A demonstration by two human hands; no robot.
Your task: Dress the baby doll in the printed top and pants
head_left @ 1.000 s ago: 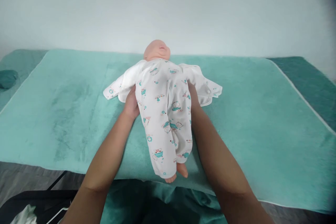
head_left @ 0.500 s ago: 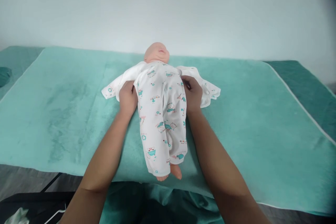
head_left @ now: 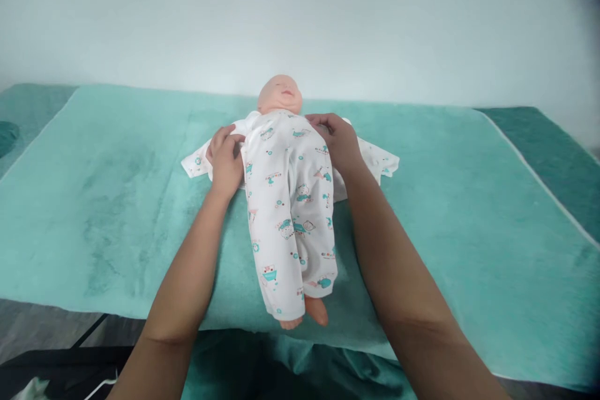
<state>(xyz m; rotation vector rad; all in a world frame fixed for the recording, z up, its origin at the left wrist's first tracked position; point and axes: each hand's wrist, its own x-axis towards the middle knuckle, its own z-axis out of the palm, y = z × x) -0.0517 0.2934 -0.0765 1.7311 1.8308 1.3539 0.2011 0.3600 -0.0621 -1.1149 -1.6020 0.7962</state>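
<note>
A baby doll (head_left: 280, 94) lies on its back, head away from me, feet toward me. White printed baby trousers (head_left: 290, 200) cover it from the chest down to the ankles. A white baby shirt (head_left: 387, 161) lies spread beneath it, sleeves out to both sides. My left hand (head_left: 227, 159) rests by the left edge of the trousers, over the shirt, its loosely bent fingers apart. At the upper right edge of the trousers, my right hand (head_left: 340, 140) has its fingers closed on the cloth; the fingertips are partly hidden. Both bare feet stick out of the trouser legs.
A green padded cover (head_left: 450, 231) spreads over the table under the doll. Behind it rises a pale wall (head_left: 300, 19). At the lower left are a black surface (head_left: 60, 362) and a bit of pale cloth (head_left: 34, 389).
My right hand has moved up along the trousers toward the doll's chest. My left hand has loosened and shifted up slightly. The shirt's right part has shifted a little.
</note>
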